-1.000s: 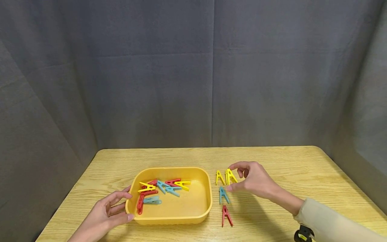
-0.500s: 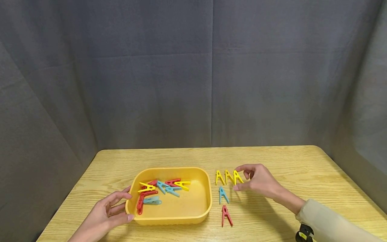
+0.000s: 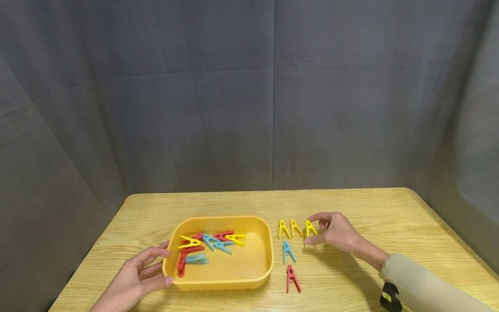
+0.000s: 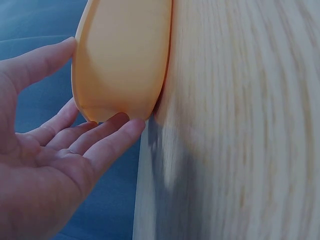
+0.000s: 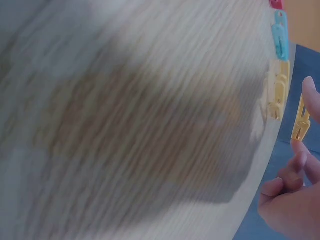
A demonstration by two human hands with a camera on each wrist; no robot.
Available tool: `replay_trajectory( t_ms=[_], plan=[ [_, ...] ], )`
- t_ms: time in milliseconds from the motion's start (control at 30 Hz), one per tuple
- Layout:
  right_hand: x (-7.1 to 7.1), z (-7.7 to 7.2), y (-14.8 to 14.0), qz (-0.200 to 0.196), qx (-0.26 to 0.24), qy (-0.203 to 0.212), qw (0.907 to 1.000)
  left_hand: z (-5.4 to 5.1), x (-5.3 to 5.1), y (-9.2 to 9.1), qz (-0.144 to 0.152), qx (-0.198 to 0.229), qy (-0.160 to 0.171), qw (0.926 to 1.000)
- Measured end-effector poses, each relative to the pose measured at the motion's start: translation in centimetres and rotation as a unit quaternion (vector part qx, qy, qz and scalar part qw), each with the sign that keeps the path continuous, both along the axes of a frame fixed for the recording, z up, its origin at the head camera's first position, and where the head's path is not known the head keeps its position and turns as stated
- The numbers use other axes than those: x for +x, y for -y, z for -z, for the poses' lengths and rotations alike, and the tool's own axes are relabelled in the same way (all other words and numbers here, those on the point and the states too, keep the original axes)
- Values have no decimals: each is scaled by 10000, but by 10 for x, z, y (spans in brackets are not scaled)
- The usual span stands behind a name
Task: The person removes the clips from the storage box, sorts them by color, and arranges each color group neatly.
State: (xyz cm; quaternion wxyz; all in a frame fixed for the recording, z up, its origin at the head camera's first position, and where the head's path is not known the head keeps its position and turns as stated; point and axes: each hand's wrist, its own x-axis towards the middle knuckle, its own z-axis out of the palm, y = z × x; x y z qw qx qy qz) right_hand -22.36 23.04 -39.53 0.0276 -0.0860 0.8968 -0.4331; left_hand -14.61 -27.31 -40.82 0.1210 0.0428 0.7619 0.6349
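In the head view my right hand (image 3: pixel 338 232) pinches a yellow clothespin (image 3: pixel 310 228) between thumb and index finger. The right wrist view shows this yellow clothespin (image 5: pixel 301 121) upright between the fingertips, apart from the other pegs. Left of it stand two yellow clothespins (image 3: pixel 295 228) in a row. Nearer me are a blue clothespin (image 3: pixel 288 251) and a red clothespin (image 3: pixel 292 278). My left hand (image 3: pixel 134 277) touches the left end of a yellow tub (image 3: pixel 234 284), thumb and fingertips spread along its wall (image 4: pixel 122 60).
Inside the tub lie several red, blue and yellow clothespins, among them a light blue one (image 3: pixel 196 258) and a yellow one (image 3: pixel 235 239). The wooden table (image 3: pixel 351 203) backs onto a grey curtain (image 3: pixel 202 130). A black wrist strap (image 3: pixel 391 297) sits at the right sleeve.
My right hand has moved to the right with the yellow clothespin, widening its gap from the two others in the row. My left hand and the tub have stayed in place.
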Motion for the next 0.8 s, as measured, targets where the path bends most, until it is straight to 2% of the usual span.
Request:
replay_trajectory(
  t_ms=[533,800],
  plan=[
    [-14,11,-2,-12,87,36,10000,0,0,-1,-88,-6,138,9999],
    [-19,14,-4,-42,189,28,9998,0,0,0,-29,43,43,10000]
  ],
)
